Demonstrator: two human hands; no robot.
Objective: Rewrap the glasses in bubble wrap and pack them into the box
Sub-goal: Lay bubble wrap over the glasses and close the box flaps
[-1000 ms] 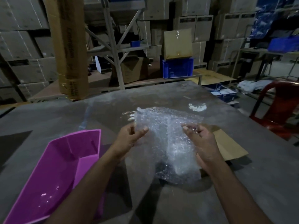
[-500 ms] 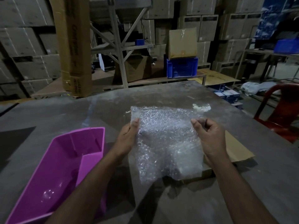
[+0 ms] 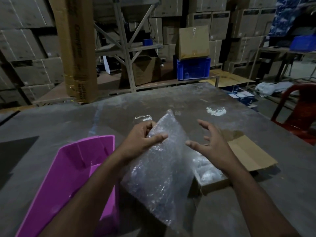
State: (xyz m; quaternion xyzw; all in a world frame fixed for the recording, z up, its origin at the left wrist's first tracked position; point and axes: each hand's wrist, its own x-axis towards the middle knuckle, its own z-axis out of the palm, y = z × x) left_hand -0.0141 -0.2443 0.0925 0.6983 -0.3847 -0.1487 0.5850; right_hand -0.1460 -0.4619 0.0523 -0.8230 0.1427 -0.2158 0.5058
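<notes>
Your left hand pinched the bubble wrap near its upper edge, thumb in front, fingers behind; the sheet hung tilted above the table, clear and crinkled, its lower corner nearest you. Your right hand hovered just beside it, fingers spread, gripping nothing. Below that hand sat the open cardboard box with pale wrapped bundles inside. A pink plastic bin lay to the left on the grey table. Beyond: a red chair, a blue crate, stacked cartons.
</notes>
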